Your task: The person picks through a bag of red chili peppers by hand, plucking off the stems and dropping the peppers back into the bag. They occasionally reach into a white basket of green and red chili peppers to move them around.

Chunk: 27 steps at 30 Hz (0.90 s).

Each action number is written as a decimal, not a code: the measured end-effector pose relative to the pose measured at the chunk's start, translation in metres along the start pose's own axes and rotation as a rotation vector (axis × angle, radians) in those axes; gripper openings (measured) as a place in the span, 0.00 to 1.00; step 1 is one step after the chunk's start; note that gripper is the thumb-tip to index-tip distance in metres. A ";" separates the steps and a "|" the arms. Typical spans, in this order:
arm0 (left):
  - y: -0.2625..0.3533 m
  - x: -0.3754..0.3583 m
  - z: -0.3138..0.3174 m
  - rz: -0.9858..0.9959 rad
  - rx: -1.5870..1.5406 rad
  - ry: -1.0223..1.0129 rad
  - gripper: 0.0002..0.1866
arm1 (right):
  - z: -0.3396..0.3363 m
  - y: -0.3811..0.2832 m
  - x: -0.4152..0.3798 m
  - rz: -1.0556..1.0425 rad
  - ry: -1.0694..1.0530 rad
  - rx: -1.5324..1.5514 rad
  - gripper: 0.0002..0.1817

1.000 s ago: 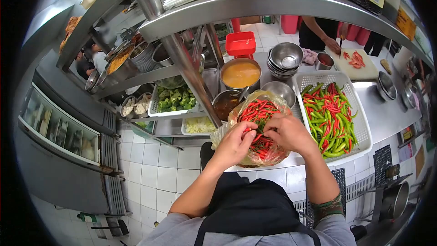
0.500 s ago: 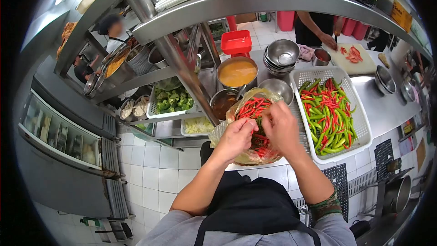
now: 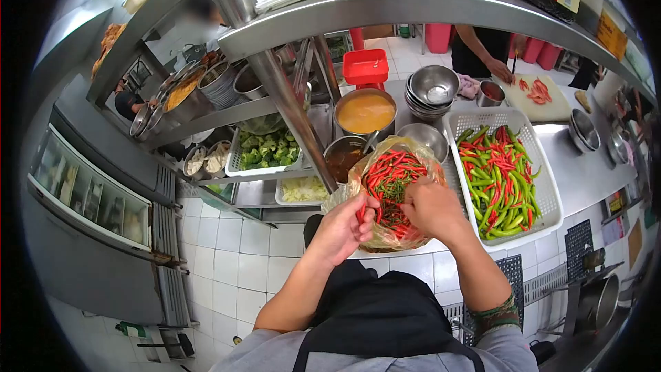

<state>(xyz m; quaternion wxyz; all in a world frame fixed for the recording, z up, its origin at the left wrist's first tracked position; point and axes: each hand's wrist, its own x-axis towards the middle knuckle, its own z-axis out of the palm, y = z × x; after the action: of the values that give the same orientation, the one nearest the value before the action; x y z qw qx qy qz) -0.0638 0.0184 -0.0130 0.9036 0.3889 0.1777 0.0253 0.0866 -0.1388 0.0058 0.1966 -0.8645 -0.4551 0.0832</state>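
Note:
A clear, yellowish plastic bag [image 3: 441, 173] stands open in front of me, full of thin red chilies [image 3: 392, 169] with green stems showing in the middle. My left hand [image 3: 341, 230] is at the bag's near left edge, its fingers curled around a red chili [image 3: 361, 212]. Over the bag's right side, my right hand [image 3: 434, 208] is closed with its fingertips down among the chilies. Whatever those fingertips grip is hidden. To the right of the bag, a white perforated basket [image 3: 555, 193] holds long green and red peppers [image 3: 501, 182].
Behind the bag are a pot of orange liquid [image 3: 365, 111], a dark sauce pot [image 3: 344, 158] and stacked steel bowls [image 3: 434, 86]. A steel post [image 3: 289, 110] rises at left. Across the counter, another person's hand [image 3: 499, 69] is by a cutting board [image 3: 544, 102] with red slices.
My right hand has lowered from above the bag to the chilies. My left hand has shifted slightly down and left, and a red chili now shows in its fingers.

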 end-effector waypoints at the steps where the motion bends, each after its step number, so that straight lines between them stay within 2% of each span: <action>1: -0.001 0.001 0.003 0.005 0.034 0.011 0.17 | -0.006 -0.002 -0.002 0.032 0.028 0.035 0.10; 7: -0.023 0.023 0.029 0.033 0.125 0.025 0.12 | -0.004 -0.020 -0.015 0.038 0.436 0.335 0.08; 8: -0.025 0.026 0.032 0.045 0.116 0.023 0.11 | 0.000 -0.021 -0.019 -0.017 0.431 0.363 0.06; 11: -0.029 0.033 0.042 0.125 0.145 0.039 0.10 | 0.014 -0.014 -0.023 -0.169 0.511 0.390 0.10; 12: -0.031 0.035 0.037 0.147 0.188 0.051 0.10 | 0.003 -0.011 -0.030 -0.131 0.322 0.493 0.14; 14: -0.031 0.036 0.027 0.149 0.253 0.073 0.11 | 0.000 0.001 -0.032 -0.091 0.287 0.689 0.14; 15: -0.027 0.034 0.025 0.113 0.309 0.019 0.11 | -0.002 0.007 -0.033 -0.068 0.268 0.787 0.14; 16: -0.024 0.031 0.024 0.074 0.364 -0.032 0.12 | 0.002 0.013 -0.030 -0.031 0.234 1.012 0.12; 18: -0.019 0.024 0.023 0.021 0.507 -0.187 0.14 | -0.001 0.017 -0.026 -0.032 0.034 1.265 0.10; 20: -0.018 0.018 0.020 -0.117 0.435 -0.304 0.15 | 0.010 0.025 -0.021 -0.038 -0.179 1.444 0.05; 23: -0.022 0.006 0.019 -0.258 0.179 -0.365 0.17 | 0.020 0.026 -0.023 -0.143 -0.247 1.530 0.05; 24: -0.023 0.002 0.018 -0.308 0.094 -0.359 0.17 | 0.021 0.022 -0.025 -0.103 -0.261 1.551 0.06; 27: -0.028 -0.004 0.013 -0.380 -0.154 -0.324 0.17 | 0.016 0.002 -0.031 -0.361 0.256 0.680 0.07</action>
<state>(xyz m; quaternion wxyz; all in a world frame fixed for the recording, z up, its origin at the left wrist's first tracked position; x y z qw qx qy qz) -0.0657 -0.0109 -0.0239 0.9358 0.2775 0.0981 -0.1940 0.0652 -0.1615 -0.0103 0.5377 -0.6599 -0.5179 0.0848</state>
